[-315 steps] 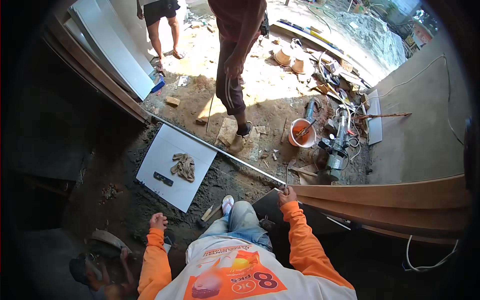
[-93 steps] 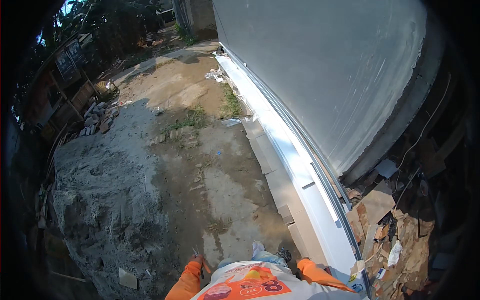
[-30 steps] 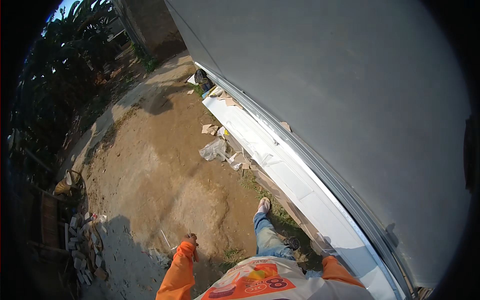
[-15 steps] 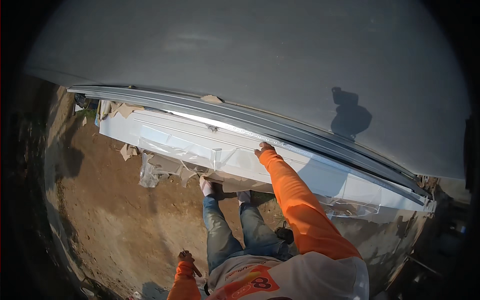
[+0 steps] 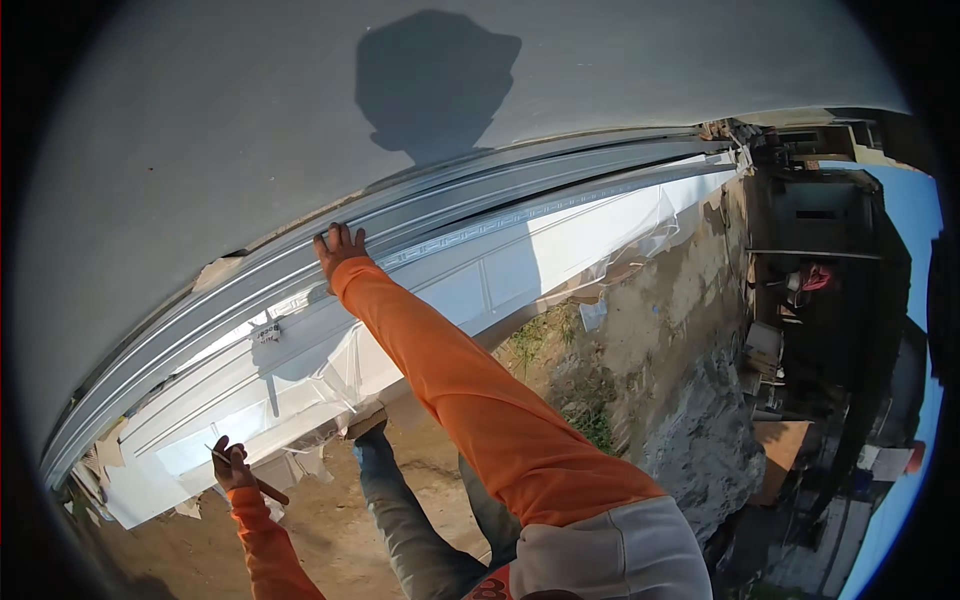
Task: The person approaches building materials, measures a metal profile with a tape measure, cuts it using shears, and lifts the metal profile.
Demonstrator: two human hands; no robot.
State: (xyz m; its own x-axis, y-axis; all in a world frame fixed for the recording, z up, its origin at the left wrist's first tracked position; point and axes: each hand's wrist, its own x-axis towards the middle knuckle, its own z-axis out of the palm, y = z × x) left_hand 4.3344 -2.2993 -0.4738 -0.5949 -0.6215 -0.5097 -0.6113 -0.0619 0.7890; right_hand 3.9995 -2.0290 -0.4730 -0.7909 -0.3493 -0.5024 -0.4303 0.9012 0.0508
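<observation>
My right hand (image 5: 340, 250) lies on a stack of long grey metal profiles (image 5: 480, 195), its fingers spread over their ridges. The profiles run along the foot of a grey wall (image 5: 220, 130). My left hand (image 5: 231, 466), lower and to the left, is closed around a slim tool with a brown handle (image 5: 272, 492). A thin end pokes out at the other side of the fist; the kind of tool cannot be made out. Long white panels (image 5: 400, 325), partly under clear plastic wrap, lie beside the profiles on my side.
Bare brown soil (image 5: 330, 520) is around my feet. A grey mound (image 5: 705, 435) rises to the right, past some green weeds (image 5: 590, 410). Farther right stand a dark shelter (image 5: 825, 270) and stacked odds and ends. Torn cardboard (image 5: 215, 272) sticks out by the wall.
My view has swung to the right. My right hand has moved from the white panel's edge onto the grey profiles. My left hand has come up and forward with the tool.
</observation>
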